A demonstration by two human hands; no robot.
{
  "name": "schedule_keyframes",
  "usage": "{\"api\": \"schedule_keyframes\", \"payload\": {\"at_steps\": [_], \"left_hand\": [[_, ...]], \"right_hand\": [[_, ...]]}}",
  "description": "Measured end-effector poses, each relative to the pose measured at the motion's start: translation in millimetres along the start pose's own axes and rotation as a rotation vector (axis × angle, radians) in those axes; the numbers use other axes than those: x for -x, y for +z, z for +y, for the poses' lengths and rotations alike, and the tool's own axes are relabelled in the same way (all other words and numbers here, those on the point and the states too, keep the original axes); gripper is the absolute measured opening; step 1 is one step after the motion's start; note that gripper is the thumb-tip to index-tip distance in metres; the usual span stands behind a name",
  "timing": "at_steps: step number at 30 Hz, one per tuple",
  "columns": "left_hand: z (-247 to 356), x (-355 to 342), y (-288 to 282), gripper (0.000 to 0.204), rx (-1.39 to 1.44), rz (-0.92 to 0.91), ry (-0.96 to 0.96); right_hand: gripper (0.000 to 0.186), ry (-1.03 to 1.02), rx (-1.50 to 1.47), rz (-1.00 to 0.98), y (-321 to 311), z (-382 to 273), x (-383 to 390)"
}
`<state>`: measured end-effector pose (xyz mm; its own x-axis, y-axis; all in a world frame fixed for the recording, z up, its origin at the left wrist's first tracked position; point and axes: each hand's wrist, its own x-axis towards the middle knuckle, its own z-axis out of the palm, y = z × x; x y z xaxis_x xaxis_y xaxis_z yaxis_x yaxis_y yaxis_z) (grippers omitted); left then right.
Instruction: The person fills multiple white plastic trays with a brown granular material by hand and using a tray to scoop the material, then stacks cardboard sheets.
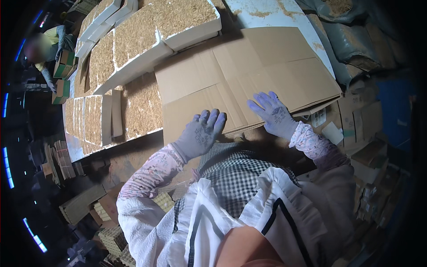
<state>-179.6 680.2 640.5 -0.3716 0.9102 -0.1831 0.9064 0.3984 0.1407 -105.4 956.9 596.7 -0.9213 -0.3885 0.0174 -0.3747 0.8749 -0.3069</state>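
Both gloved hands' fingers lie spread flat on the cardboard sheet.

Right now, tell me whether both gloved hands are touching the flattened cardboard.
Touching. The head view shows the left hand and right hand lying palm-down, fingers spread, flat on the flattened cardboard, with no visible gap.

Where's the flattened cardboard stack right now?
Head view, centre: the flattened cardboard stack lies under both gloved hands, right of the white trays of shavings.

Table w/ flat cardboard, filled trays
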Motion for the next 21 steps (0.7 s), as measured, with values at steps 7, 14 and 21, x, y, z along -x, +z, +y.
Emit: {"api": "schedule_keyframes", "payload": {"at_steps": [7, 14, 21], "left_hand": [[-53.0, -12.7, -23.5, 0.059, 0.287, 0.068, 0.198], [-56.4, -17.0, -36.9, 0.037, 0.07, 0.008, -0.284], [-60.4, 1.7, -7.0, 0.045, 0.18, -0.004, -0.216]], "right_hand": [[0.055, -0.099, -0.037, -0.028, -19.6, 13.9, -22.9], [0.057, 0.022, -0.079, -0.315, -55.6, 22.7, -79.7], [0.045, -0.017, 0.081, -0.247, -46.5, 14.6, -71.2]]}}
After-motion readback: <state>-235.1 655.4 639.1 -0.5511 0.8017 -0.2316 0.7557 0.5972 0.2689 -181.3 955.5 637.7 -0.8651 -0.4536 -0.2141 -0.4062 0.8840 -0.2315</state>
